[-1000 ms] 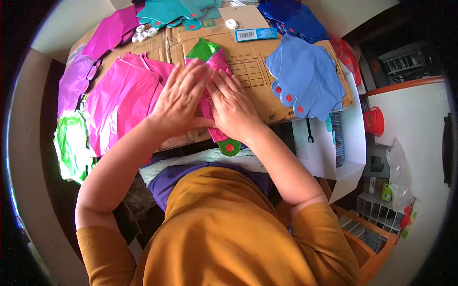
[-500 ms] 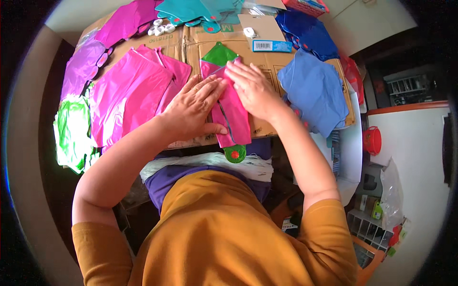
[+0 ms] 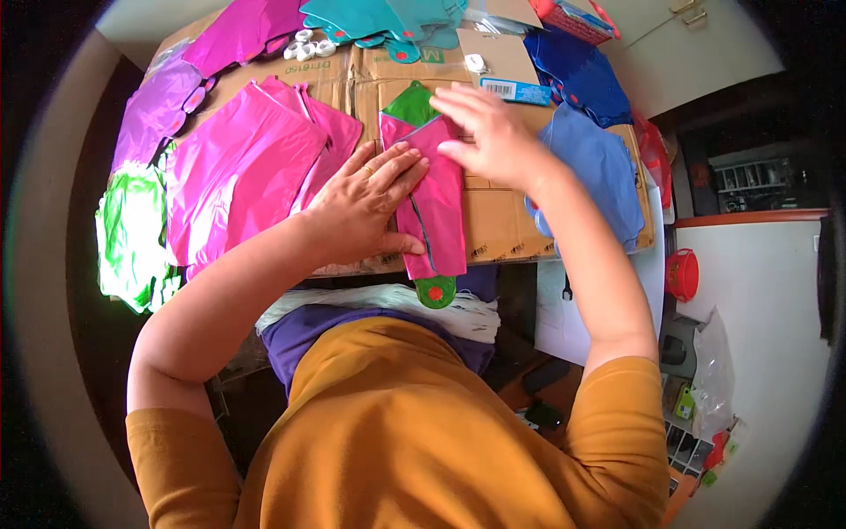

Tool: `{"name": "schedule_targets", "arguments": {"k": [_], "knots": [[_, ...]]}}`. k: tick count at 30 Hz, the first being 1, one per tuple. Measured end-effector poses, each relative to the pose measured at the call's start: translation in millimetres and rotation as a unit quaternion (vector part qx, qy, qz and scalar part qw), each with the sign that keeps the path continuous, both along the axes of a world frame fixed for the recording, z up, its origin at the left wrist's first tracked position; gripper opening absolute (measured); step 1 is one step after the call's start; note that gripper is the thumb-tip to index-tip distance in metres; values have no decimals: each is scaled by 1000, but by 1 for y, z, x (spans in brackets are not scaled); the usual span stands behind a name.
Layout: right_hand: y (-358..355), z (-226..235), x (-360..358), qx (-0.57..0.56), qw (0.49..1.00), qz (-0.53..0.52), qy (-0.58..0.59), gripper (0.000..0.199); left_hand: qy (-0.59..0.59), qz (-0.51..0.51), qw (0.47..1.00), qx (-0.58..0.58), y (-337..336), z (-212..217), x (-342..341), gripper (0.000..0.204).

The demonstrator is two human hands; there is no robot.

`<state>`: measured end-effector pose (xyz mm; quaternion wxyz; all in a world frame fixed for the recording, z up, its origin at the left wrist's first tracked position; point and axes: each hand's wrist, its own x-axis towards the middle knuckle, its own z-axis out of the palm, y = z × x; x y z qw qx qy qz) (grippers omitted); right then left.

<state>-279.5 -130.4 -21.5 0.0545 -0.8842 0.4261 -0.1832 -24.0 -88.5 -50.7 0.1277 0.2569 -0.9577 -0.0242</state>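
Observation:
A folded pink foil balloon with green ends lies lengthwise on flattened brown cardboard. My left hand presses flat on its left side, fingers spread, a ring on one finger. My right hand lies flat on the balloon's upper part, near the green tip. The lower green tab with a red dot hangs over the cardboard's near edge.
Flat pink balloons lie left of my hands, purple ones and a green one further left. Teal balloons are at the top, blue ones at the right. A red round object sits far right.
My right hand has slid up along the pink balloon, away from my body. My left hand has stayed pressed on it. The view has shifted so the table sits lower in the frame.

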Motion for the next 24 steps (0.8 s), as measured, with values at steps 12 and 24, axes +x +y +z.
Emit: {"name": "schedule_targets", "arguments": {"k": [12, 24], "knots": [[48, -29, 8, 9, 994, 5, 107, 78, 27, -3, 1000, 4, 0, -3, 2, 106], [43, -6, 8, 127, 991, 4, 51, 87, 20, 3, 1000, 10, -2, -1, 2, 104]]}}
